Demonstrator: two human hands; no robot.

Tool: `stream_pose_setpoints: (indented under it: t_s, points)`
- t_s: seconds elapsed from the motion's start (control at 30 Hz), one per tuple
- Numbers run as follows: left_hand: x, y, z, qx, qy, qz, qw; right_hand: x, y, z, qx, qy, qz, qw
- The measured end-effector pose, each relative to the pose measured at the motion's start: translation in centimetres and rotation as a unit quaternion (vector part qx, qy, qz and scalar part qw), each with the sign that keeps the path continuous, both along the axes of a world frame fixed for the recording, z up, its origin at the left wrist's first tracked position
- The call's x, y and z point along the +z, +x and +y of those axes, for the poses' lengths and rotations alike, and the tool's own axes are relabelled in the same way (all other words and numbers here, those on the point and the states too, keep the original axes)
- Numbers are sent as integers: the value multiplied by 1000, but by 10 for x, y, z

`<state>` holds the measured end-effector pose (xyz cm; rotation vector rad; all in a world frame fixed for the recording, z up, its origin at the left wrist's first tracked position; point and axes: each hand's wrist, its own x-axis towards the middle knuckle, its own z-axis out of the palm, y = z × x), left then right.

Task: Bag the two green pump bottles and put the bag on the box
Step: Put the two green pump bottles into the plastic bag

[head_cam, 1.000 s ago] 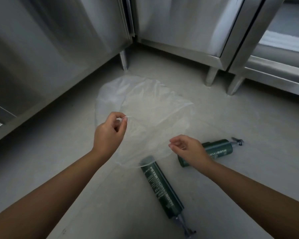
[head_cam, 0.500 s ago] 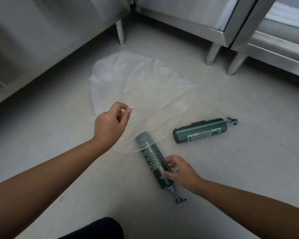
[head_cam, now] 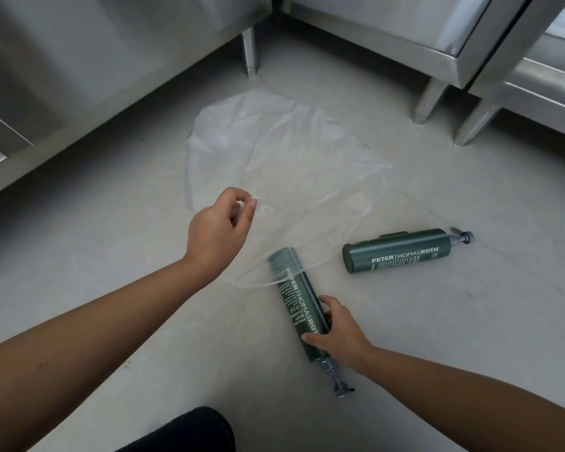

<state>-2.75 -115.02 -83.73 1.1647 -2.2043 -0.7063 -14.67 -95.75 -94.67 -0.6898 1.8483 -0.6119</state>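
A clear plastic bag point(head_cam: 274, 151) lies spread on the grey floor. My left hand point(head_cam: 219, 230) pinches its near edge between thumb and forefinger and lifts it a little. Two green pump bottles lie on their sides. The near bottle point(head_cam: 296, 295) has its base just under the bag's lifted rim and its pump pointing toward me. My right hand point(head_cam: 335, 331) grips this bottle around its lower body, near the pump. The second bottle point(head_cam: 402, 251) lies to the right, apart from the bag and both hands, with its pump pointing right.
Stainless steel cabinets point(head_cam: 79, 60) stand on short legs point(head_cam: 250, 50) along the left and the back. More steel units point(head_cam: 503, 53) fill the back right corner. A dark knee point(head_cam: 190, 432) shows at the bottom edge. No box is in view.
My right hand has let go of the bag, dropped to the near bottle and closed round it. My left hand keeps its pinch on the bag's edge.
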Motion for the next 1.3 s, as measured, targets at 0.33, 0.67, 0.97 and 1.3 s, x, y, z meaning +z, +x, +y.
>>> stream_pose_setpoints:
  t_s: [0.33,0.67,0.97,1.3]
  points:
    - [8,0,-1,15,22,26,999,9,-14,0,-6,17,-38,999]
    - [9,-20,-2,8,53,61,997,40,-67,30,8,34,-28,999]
    - [10,-43,3,-21,71,91,993,75,-108,37,-13,-22,40,999]
    - [20,-48,-4,-8,87,108,990,124,-137,10,48,-25,149,987]
